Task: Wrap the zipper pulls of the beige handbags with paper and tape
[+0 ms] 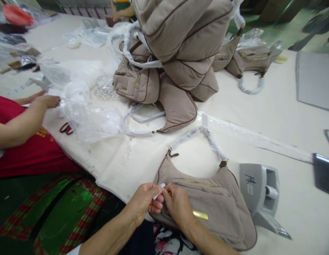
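In front of me lies a taupe corduroy shoulder bag [220, 205] with dark piping, a gold zip and a small gold plate. Its strap [189, 132] is wrapped in white material and arches away from me. Over the bag's left end, my left hand [145, 200] pinches a small white piece [159, 191], perhaps paper or film. Close against it, my right hand [177, 203] is closed, its thumb and finger pressed together at the edge of that piece. What the right fingertips hold is too small to make out.
A grey tape dispenser [260, 191] stands right of the bag. Similar bags [185, 39] are piled ahead, beside clear plastic wrap [92, 117]. At left, a co-worker's hands [47, 101] handle plastic near red-handled scissors [66, 128]. A dark flat device [323, 173] lies far right.
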`<state>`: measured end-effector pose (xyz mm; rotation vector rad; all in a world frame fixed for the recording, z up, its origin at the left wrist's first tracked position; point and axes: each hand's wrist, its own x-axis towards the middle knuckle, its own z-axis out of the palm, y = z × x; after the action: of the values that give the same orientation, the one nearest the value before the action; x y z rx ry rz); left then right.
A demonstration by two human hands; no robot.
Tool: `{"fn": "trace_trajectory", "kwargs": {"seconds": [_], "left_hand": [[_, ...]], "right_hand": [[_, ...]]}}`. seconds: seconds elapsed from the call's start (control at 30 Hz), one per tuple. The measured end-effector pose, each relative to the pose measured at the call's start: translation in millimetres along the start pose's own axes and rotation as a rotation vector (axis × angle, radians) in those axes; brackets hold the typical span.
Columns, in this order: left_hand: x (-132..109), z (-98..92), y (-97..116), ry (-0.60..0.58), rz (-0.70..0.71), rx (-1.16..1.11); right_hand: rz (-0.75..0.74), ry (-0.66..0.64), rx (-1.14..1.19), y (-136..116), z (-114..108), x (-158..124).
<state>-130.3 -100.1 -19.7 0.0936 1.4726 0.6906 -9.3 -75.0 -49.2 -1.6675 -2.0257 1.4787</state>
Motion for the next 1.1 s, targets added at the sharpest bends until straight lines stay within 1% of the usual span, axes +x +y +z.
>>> {"fn": "trace_trajectory", "kwargs": {"seconds": [0.07, 0.13, 0.2, 0.23, 0.3, 0.33, 0.37, 0.4, 0.43, 0.5, 0.57, 0.6, 0.73, 0.8, 0.87, 0.93, 1.0, 1.1], "left_hand": [[-1, 2.5, -3, 0.025, 0.096, 0.124], [-2, 2.1, -7, 0.051, 0.183, 0.273], [-3, -1.0, -11, 0.086, 0.321, 0.462], [-4, -3.0, -12, 0.111, 0.413, 0.561], [-6, -6.7, -15, 0.153, 0.593, 0.730], [-6, -8.2, -16, 0.169, 0.658, 0.789], [-6, -9.4, -17, 0.180, 0.698, 0.828], [-6, -10.2, -18, 0.185, 0.720, 0.850], [-6, -10.8, -19, 0.188, 0.730, 0.861], [-4, -11.4, -22, 0.189, 0.739, 0.863], [-3, -11.6, -24, 0.185, 0.742, 0.867], [-3, -11.6, -25, 0.185, 0.742, 0.878], [-2, -10.9, -24, 0.182, 0.730, 0.927], [-2, -10.6, -23, 0.168, 0.710, 0.887], [-3, -11.0, -23, 0.160, 0.692, 0.824], [-2, -12.4, -23, 0.162, 0.692, 0.795], [-2, -14.6, -22, 0.173, 0.697, 0.820], [-1, -17.7, -18, 0.176, 0.661, 0.848]], "right_hand": [[0.013, -0.029, -0.107, -2, -2, 4], [0.029, -0.101, -0.185, -5, -9, 9], [0.028, -0.162, -0.234, -6, -23, 15], [0.021, -0.170, -0.249, -7, -31, 18], [-0.047, -0.164, -0.238, -8, -49, 27], [-0.108, -0.160, -0.217, -10, -57, 32], [-0.185, -0.170, -0.190, -12, -63, 37], [-0.270, -0.209, -0.169, -16, -68, 44], [-0.339, -0.284, -0.162, -20, -71, 50], [-0.391, -0.501, -0.198, -31, -71, 65], [-0.348, -0.713, -0.250, -42, -67, 80], [-0.309, -0.792, -0.273, -47, -65, 88], [-0.199, -0.982, -0.317, -59, -54, 107], [-0.186, -1.036, -0.312, -61, -49, 111], [-0.203, -1.039, -0.296, -59, -45, 110], [-0.239, -0.998, -0.273, -56, -42, 109], [-0.271, -0.948, -0.237, -50, -39, 108], [-0.290, -0.899, -0.161, -41, -36, 108]]}}
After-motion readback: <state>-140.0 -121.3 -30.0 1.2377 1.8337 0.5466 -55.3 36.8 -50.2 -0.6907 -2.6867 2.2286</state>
